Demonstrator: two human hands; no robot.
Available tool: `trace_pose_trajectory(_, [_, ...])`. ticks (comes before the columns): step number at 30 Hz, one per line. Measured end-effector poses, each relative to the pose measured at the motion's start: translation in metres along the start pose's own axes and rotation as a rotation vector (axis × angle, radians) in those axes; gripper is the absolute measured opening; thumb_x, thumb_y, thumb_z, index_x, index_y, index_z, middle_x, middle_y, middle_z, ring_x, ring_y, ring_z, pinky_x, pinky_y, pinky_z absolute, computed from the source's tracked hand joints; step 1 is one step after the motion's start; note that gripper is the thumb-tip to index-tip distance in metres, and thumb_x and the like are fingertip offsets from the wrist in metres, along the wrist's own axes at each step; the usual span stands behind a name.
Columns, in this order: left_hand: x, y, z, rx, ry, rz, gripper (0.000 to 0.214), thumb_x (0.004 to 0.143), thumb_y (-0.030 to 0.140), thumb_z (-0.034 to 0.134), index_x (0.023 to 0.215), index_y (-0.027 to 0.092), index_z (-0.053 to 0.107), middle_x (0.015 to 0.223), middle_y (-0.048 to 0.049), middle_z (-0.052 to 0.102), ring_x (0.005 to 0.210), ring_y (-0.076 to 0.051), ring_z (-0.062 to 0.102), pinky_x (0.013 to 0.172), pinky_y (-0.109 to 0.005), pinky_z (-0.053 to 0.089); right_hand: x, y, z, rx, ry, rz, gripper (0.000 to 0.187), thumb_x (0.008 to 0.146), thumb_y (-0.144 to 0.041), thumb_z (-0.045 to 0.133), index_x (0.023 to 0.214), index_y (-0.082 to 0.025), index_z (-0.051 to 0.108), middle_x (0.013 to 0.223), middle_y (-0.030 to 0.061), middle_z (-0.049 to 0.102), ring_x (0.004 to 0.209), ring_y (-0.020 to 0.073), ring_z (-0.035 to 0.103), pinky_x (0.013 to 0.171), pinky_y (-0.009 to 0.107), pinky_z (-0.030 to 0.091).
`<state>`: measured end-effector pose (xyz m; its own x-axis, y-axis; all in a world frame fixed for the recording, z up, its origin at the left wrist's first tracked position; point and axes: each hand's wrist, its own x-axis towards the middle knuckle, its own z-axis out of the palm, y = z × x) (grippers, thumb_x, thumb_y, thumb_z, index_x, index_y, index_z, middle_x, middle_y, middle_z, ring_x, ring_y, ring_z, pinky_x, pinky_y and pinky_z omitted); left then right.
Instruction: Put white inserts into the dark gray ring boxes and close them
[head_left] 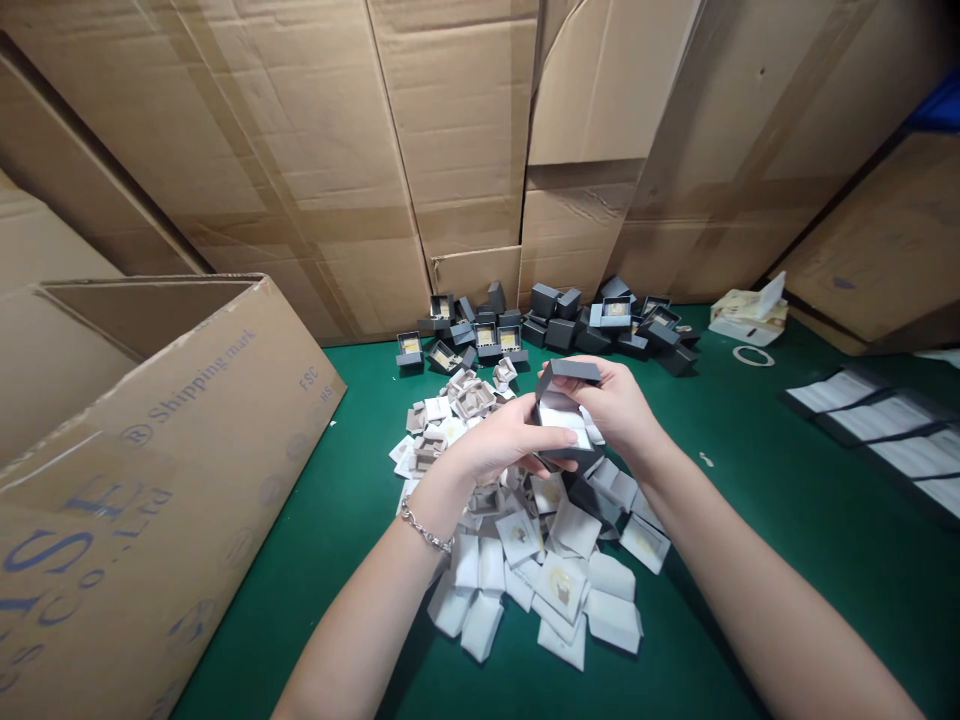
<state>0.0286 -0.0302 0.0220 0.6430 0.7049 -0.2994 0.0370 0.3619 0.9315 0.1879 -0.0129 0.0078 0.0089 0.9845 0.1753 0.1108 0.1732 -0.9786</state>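
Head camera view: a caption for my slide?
Left hand and right hand hold an open grey box over white inserts.

The cardboard carton (pixel 187 480) at the left edge of the green tabletop (pixel 315 560) bore blue print: "Shipping mark" (pixel 202 375), "FSC" (pixel 308 378), large letters "ASE" (pixel 45 552), and a partly legible "CO., LTD" (pixel 120 505).

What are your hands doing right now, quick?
Left hand: closed, holding an open grey box from below.
Right hand: closed, holding that box by its lid.

Boxes (pixel 545 300) look charcoal-grey, inserts (pixel 517 535) white, the table mat (pixel 300 570) green, the carton (pixel 187 470) brown with blue print (pixel 202 375).
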Motion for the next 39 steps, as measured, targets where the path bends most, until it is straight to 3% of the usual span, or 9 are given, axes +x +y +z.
trace_pose_trajectory(5, [-0.002,0.001,0.001,0.062,-0.006,0.045,0.043,0.071,0.034,0.073,0.105,0.016,0.054,0.101,-0.0093,0.064,0.079,-0.018,0.066,0.055,-0.023,0.046,-0.003,-0.005,0.001,-0.021,0.037,-0.053,0.033,0.064,-0.047,0.074,0.073,-0.017,0.068,0.070,0.0021,0.065,0.061,0.0145,0.056,0.057,0.029,0.046])
trace_pose_trajectory(8, [0.001,-0.003,0.000,0.050,-0.029,0.096,0.067,0.064,0.040,0.078,0.121,0.017,0.051,0.118,-0.0143,0.060,0.099,-0.024,0.062,0.072,-0.032,0.052,-0.001,-0.007,-0.001,-0.041,-0.026,-0.022,0.027,0.065,-0.041,0.072,0.077,-0.017,0.069,0.077,0.0034,0.069,0.068,0.0168,0.060,0.062,0.031,0.049])
trace_pose_trajectory(12, [0.003,-0.006,-0.005,0.120,0.168,0.147,0.116,0.059,0.048,0.081,0.150,0.023,0.012,0.154,-0.0186,0.023,0.140,-0.032,0.027,0.106,-0.042,0.035,0.007,-0.005,-0.019,-0.272,0.055,-0.046,0.024,0.066,-0.031,0.065,0.086,-0.019,0.071,0.084,0.0038,0.071,0.076,0.0199,0.063,0.068,0.032,0.049])
trace_pose_trajectory(16, [-0.007,0.003,-0.013,0.185,0.158,0.155,0.105,0.070,0.056,0.068,0.151,0.024,0.008,0.157,-0.0162,0.016,0.143,-0.030,0.021,0.110,-0.045,0.031,0.023,0.004,-0.079,-0.838,0.137,-0.150,0.020,0.066,-0.029,0.064,0.083,-0.022,0.072,0.082,0.0042,0.071,0.075,0.0224,0.062,0.067,0.033,0.044])
trace_pose_trajectory(21, [-0.017,0.012,-0.013,0.229,0.102,0.130,0.089,0.078,0.051,0.062,0.149,0.023,0.017,0.152,-0.0169,0.030,0.135,-0.028,0.037,0.104,-0.041,0.037,0.057,0.028,-0.177,-1.373,0.110,0.016,0.015,0.060,-0.023,0.070,0.075,-0.021,0.071,0.067,0.0081,0.065,0.056,0.0168,0.046,0.061,0.035,0.030])
trace_pose_trajectory(24, [-0.014,0.008,-0.010,0.255,0.125,0.112,0.091,0.077,0.050,0.063,0.150,0.023,0.016,0.151,-0.0168,0.031,0.136,-0.029,0.034,0.105,-0.040,0.036,0.075,0.041,-0.221,-1.410,0.112,0.119,0.006,0.058,-0.016,0.070,0.060,-0.020,0.066,0.068,0.0083,0.063,0.056,0.0137,0.041,0.065,0.036,0.027])
trace_pose_trajectory(30, [-0.014,0.006,-0.014,0.331,0.034,0.069,0.092,0.077,0.052,0.063,0.150,0.026,0.015,0.149,-0.0168,0.035,0.130,-0.030,0.043,0.101,-0.040,0.039,0.084,0.054,-0.285,-1.448,0.323,0.436,0.023,0.060,-0.017,0.073,0.049,-0.020,0.054,0.064,0.0108,0.060,0.064,0.0213,0.050,0.067,0.043,0.023])
trace_pose_trajectory(34, [-0.012,0.008,-0.019,0.295,0.111,0.060,0.101,0.078,0.052,0.062,0.151,0.029,-0.004,0.144,-0.0175,0.042,0.120,-0.027,0.053,0.098,-0.041,0.040,0.085,0.061,-0.311,-1.437,0.424,0.559,0.026,0.060,-0.015,0.074,0.050,-0.020,0.051,0.072,0.0168,0.063,0.080,0.0297,0.057,0.071,0.046,0.023])
trace_pose_trajectory(39, [-0.007,0.005,-0.024,0.353,0.121,0.035,0.094,0.080,0.053,0.058,0.151,0.028,0.003,0.143,-0.0155,0.044,0.123,-0.027,0.050,0.100,-0.039,0.038,0.090,0.070,-0.321,-1.364,0.535,0.632,0.032,0.060,-0.012,0.072,0.045,-0.019,0.045,0.080,0.0206,0.065,0.091,0.0321,0.059,0.078,0.050,0.024])
